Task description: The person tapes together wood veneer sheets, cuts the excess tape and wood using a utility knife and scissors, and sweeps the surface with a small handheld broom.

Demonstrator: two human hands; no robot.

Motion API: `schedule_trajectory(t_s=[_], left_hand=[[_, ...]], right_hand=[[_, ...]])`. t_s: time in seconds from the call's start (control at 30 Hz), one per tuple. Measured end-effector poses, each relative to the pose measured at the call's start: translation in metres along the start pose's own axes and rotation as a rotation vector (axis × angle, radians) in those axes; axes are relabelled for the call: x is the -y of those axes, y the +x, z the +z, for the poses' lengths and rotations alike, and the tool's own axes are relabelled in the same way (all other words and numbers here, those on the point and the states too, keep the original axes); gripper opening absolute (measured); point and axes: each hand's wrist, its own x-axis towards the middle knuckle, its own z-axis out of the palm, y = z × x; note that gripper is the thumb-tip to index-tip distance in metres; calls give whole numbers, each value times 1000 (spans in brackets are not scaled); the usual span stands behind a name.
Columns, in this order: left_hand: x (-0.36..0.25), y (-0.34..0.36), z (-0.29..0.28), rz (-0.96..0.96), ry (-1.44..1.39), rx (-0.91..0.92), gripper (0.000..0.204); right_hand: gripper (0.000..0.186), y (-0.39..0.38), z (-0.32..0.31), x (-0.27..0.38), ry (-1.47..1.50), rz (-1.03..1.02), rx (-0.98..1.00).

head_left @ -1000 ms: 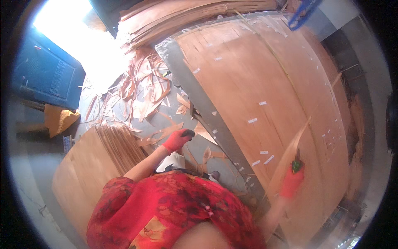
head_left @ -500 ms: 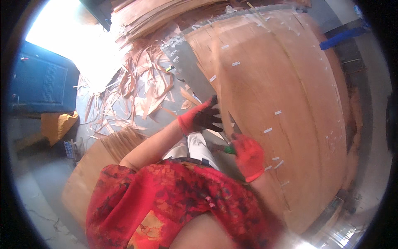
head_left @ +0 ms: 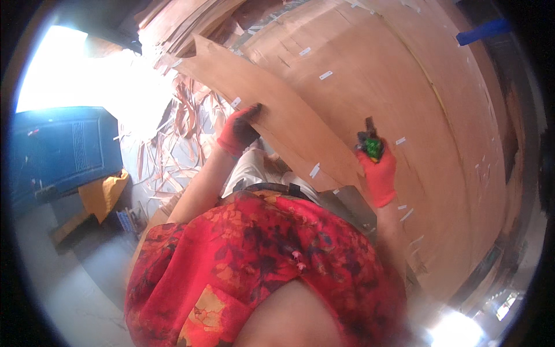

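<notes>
A long strip of thin wood veneer [head_left: 277, 95] slants over the near left edge of a large veneer-covered sheet [head_left: 370, 87], with small white tape pieces on it. My left hand [head_left: 240, 128], in a red glove with a dark palm, is closed on the strip's left edge, fingertips on top. My right hand [head_left: 378, 170], in the same kind of glove, is raised over the sheet to the right of the strip. It is closed round a green-handled tool [head_left: 374, 149] with a dark, narrow end pointing away from me; its exact kind is unclear.
Thin wood offcuts [head_left: 184, 110] litter the floor at the left. A blue panel with a patterned border [head_left: 66, 147] stands at far left, above a yellow cloth-like piece [head_left: 107, 194]. Stacked veneer [head_left: 179, 29] lies at the back. A blue bar-like object [head_left: 483, 32] juts in at upper right.
My left hand has moved left and away from me and now grips the strip, which has shifted left and lies slanted. My right hand has moved right and farther away with the green-handled tool.
</notes>
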Motion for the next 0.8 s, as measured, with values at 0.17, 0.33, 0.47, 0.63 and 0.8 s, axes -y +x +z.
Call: schedule_trajectory(t_s=[0.17,0.33,0.47,0.63,0.8], left_hand=[[-56,28,-40,42,27,-71,30],[-180,41,-74,153,184,-128,35],[-324,46,-96,206,225,153,39],[-443,71,-110,569,1028,-128,36],[-447,92,-101,492,568,-193,33]], right_hand=[[27,31,11,-9,29,196,-127],[25,48,57,13,82,333,-236],[26,67,94,42,128,464,-258],[31,89,130,70,102,433,-265],[38,112,152,89,129,346,-149]])
